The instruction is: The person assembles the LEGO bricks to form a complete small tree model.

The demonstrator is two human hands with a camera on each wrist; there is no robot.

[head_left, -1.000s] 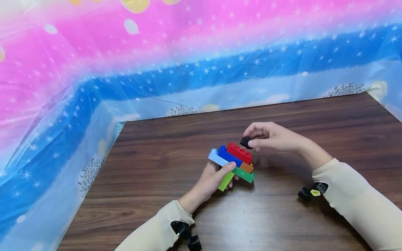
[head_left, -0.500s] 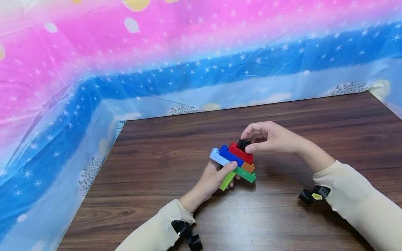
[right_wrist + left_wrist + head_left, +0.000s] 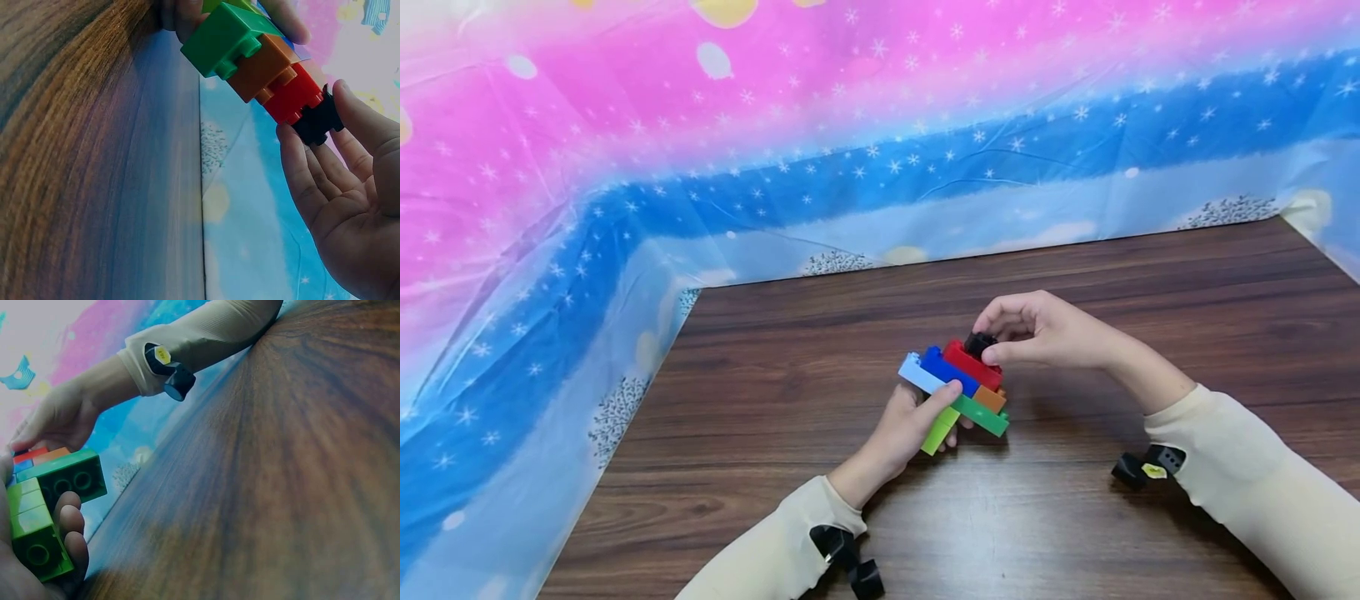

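My left hand grips a joined stack of toy building bricks above the table, its thumb across the front. The stack has a light blue brick, a blue brick, a red brick, an orange brick and a green brick. Lime green bricks stick out below, between the left thumb and fingers. With thumb and fingertips my right hand pinches a black brick, which sits against the studded side of the red one. Whether it is pressed fully on, I cannot tell.
Beneath the hands lies a dark wooden table. A pink and blue patterned cloth hangs along its back and left edges. Black wrist cameras stick out from both cream sleeves.
The right hand has brought the black brick down and slightly left, from just off the stack onto the red brick. Over the last half second both hands have hardly moved.
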